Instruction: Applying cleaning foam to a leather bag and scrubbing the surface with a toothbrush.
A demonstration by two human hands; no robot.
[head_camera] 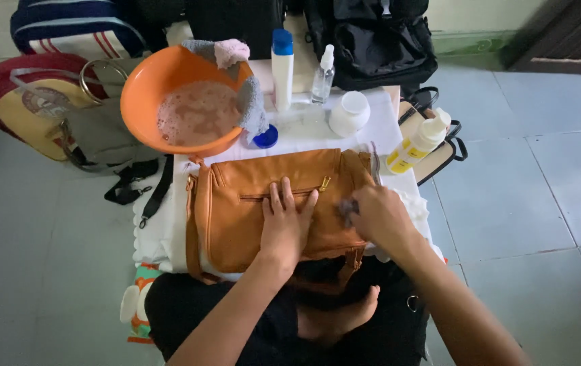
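Hands [287, 227] on tan bag [236, 217] (cloth, perhaps)

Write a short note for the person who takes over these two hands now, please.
Left hand: flat on the tan leather handbag, pressing it down.
Right hand: holds a small grey cloth against the bag's right side.
The bag lies on a white cloth. The orange plastic basin with foamy water stands behind it.
Done: cannot tell how much is wiped.
Left: likely the remaining surface.
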